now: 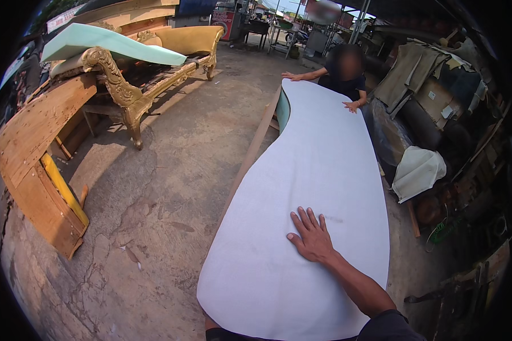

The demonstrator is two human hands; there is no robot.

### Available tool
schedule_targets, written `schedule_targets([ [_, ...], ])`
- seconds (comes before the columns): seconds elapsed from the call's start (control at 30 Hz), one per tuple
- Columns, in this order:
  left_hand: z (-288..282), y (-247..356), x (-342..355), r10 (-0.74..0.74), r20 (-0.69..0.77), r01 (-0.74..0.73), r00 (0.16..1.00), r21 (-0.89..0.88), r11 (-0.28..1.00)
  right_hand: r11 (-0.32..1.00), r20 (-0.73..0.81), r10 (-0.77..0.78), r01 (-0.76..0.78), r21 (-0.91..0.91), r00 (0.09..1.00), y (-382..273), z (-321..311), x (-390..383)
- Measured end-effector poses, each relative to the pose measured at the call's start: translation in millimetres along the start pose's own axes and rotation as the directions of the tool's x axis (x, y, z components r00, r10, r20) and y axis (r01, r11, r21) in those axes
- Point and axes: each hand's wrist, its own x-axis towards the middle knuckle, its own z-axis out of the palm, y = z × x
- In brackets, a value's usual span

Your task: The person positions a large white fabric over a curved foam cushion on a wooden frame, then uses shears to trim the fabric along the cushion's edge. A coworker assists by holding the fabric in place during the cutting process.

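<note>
A long curved sheet of pale foam (313,170) lies on a wooden board (255,149) that shows along its left edge. My right hand (311,235) rests flat on the near part of the foam, fingers spread, holding nothing. My left hand is out of view. At the far end a person in a dark shirt (345,77) leans over the sheet; one of their hands (292,75) is at the far tip and the other (351,105) on the right edge.
A gilded carved sofa frame (132,94) with a green foam slab (105,41) on it stands at the back left. Curved wooden panels (37,165) lean at the left. Piled fabric, cushions and scraps (432,131) crowd the right. Cracked concrete floor (159,187) lies between.
</note>
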Motion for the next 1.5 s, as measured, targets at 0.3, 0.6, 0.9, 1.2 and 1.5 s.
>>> schedule_targets([
  [0.3,-137,2,39,-0.581,-0.226,0.467,0.782,-0.404,0.786,0.927,-0.023,-0.371,0.372,0.039,0.928,-100,14,-204],
  [0.6,-193,-97,132,-0.817,-0.258,0.773,0.515,-0.271,0.573,0.984,-0.094,0.091,-0.075,0.164,0.991,-45,25,-306],
  [0.9,-185,-152,139,-0.722,-0.079,0.726,0.687,0.037,0.687,0.574,-0.199,0.776,-0.539,0.617,0.598,56,53,-379],
  [1.2,-191,-169,165,-0.828,-0.045,0.823,0.558,0.152,0.547,-0.068,0.165,0.868,-0.218,0.974,0.469,98,47,-358],
  [1.5,-213,-169,150,-0.911,0.215,0.921,0.353,-0.25,0.298,-0.466,0.371,0.69,-0.01,0.885,0.621,109,56,-375],
])
